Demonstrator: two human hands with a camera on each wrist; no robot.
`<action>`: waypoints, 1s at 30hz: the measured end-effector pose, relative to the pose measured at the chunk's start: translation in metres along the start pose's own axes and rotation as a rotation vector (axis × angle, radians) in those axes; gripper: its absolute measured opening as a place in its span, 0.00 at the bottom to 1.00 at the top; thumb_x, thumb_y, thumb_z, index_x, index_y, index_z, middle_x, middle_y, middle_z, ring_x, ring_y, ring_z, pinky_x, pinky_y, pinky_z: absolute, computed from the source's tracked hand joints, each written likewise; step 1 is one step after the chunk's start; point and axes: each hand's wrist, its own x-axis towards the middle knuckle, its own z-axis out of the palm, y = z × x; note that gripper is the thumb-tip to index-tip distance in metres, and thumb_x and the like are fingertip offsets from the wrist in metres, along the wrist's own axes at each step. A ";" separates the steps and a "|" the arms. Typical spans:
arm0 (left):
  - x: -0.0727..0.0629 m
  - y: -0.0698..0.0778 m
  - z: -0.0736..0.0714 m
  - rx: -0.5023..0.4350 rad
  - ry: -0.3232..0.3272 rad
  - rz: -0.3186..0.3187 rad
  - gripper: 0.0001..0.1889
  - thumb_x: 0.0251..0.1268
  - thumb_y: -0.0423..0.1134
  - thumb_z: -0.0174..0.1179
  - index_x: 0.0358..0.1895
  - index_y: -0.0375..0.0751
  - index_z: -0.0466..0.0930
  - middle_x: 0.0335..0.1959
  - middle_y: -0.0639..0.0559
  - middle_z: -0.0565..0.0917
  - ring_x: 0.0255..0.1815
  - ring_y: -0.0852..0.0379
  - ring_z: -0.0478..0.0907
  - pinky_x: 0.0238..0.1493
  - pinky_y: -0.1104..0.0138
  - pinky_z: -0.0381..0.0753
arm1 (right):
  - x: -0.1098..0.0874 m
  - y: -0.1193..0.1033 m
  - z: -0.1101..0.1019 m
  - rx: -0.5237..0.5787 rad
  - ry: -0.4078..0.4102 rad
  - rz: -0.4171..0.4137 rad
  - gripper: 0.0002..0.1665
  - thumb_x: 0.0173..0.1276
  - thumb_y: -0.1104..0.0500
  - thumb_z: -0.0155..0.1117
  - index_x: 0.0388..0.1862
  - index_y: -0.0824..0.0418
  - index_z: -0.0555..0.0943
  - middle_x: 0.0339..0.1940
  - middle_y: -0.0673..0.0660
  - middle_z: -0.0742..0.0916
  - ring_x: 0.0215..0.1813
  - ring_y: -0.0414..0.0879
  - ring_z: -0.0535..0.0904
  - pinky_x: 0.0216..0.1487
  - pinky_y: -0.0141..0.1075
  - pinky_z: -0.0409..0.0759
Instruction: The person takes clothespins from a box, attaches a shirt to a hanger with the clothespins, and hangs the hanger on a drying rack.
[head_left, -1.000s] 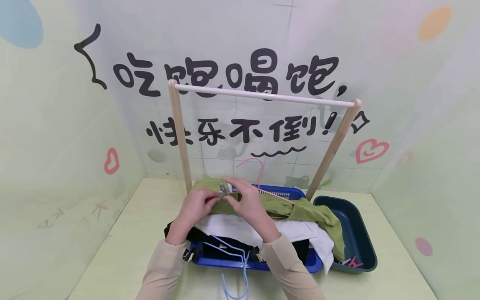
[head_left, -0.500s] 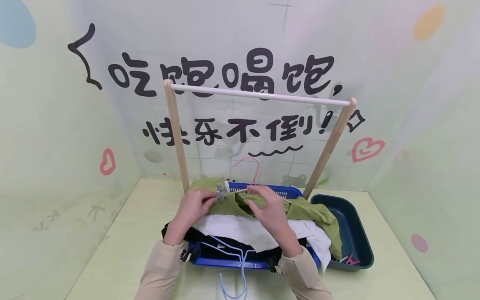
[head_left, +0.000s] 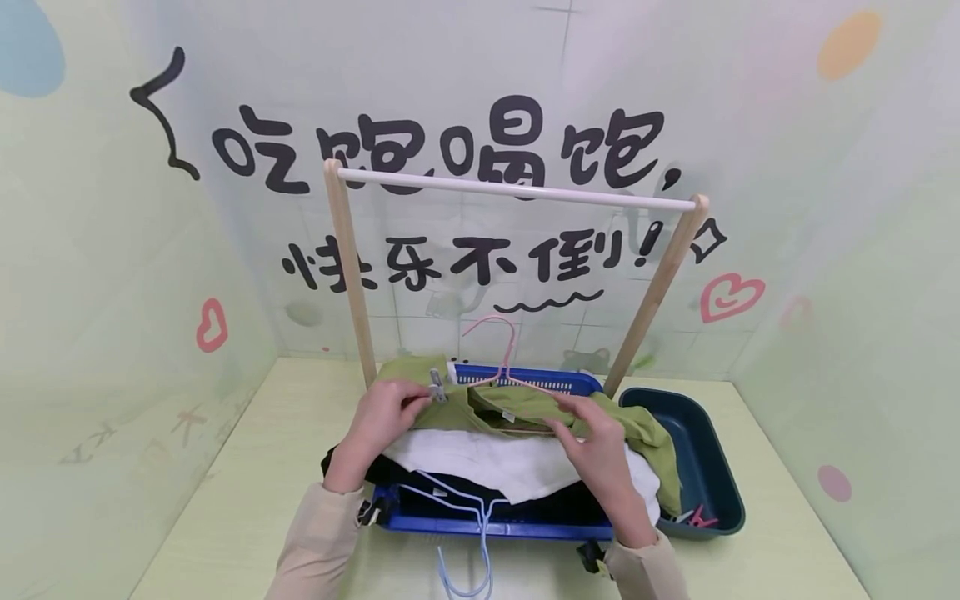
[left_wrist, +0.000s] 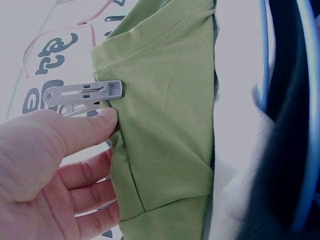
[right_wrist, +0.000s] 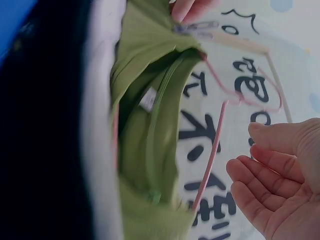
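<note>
A green shirt (head_left: 645, 425) lies over the clothes pile with a pink hanger (head_left: 513, 346) inside its collar, the hook sticking up. On the shirt's left shoulder edge sits a grey clothespin (left_wrist: 85, 93), clipped to the fabric. My left hand (head_left: 384, 414) pinches that edge right beside the clothespin, thumb in front and fingers behind the cloth. Over the right side of the collar is my right hand (head_left: 600, 437), close to the hanger's right arm. The right wrist view shows its fingers relaxed, with nothing between them.
Under the green shirt lie a white garment (head_left: 480, 454) and a black one in a blue basket (head_left: 525, 529). Blue hangers (head_left: 486, 546) poke out in front. A rack with a white rail (head_left: 517, 190) stands behind. At right, a dark green bin (head_left: 708, 454) holds clothespins (head_left: 701, 518).
My right hand has left the clothespin and moved right along the collar towards the hanger's right arm. The left hand keeps its place at the shirt's left shoulder.
</note>
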 end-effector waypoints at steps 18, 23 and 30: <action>0.000 0.001 0.000 -0.003 -0.018 -0.036 0.03 0.53 0.31 0.67 0.31 0.39 0.87 0.31 0.48 0.86 0.32 0.52 0.82 0.33 0.60 0.80 | -0.052 0.052 -0.069 -0.203 0.208 0.140 0.21 0.39 0.79 0.73 0.36 0.71 0.83 0.30 0.62 0.86 0.32 0.41 0.81 0.40 0.13 0.69; -0.001 0.001 0.000 -0.012 -0.013 -0.029 0.03 0.53 0.30 0.67 0.31 0.38 0.87 0.30 0.47 0.86 0.32 0.51 0.82 0.33 0.59 0.81 | -0.070 0.072 -0.080 -0.247 0.214 0.224 0.17 0.41 0.78 0.72 0.34 0.72 0.83 0.27 0.63 0.86 0.29 0.40 0.80 0.36 0.13 0.68; -0.001 0.000 0.001 -0.013 -0.005 -0.015 0.02 0.52 0.30 0.67 0.31 0.37 0.87 0.30 0.47 0.86 0.31 0.52 0.82 0.32 0.59 0.80 | -0.085 0.086 -0.088 -0.336 0.137 0.406 0.15 0.45 0.77 0.71 0.35 0.74 0.82 0.27 0.66 0.85 0.29 0.60 0.82 0.30 0.18 0.71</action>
